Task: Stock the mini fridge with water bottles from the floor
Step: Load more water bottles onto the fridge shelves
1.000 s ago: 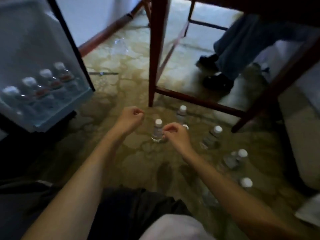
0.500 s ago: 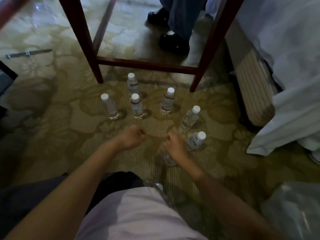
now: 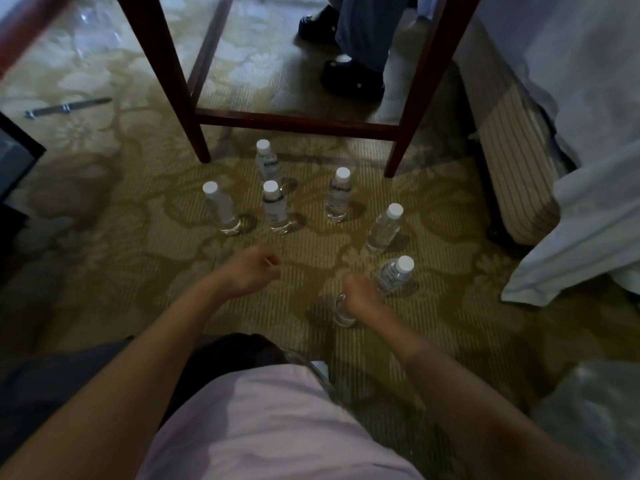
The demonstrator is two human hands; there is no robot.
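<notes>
The right hand [image 3: 360,295] is gripping the upper part of a water bottle [image 3: 341,314]; the bottle's base is showing under the fist, down at the carpet [image 3: 138,271]. The left hand [image 3: 251,270] is hovering above the carpet, clenched and holding nothing. Six other bottles [image 3: 273,209] are standing upright ahead of the hands, near the wooden table legs [image 3: 166,81]. The nearest bottle [image 3: 394,275] is sitting just beside the right hand.

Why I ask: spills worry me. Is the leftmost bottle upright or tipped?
Upright: the leftmost bottle stands on its base, cap on top.
</notes>
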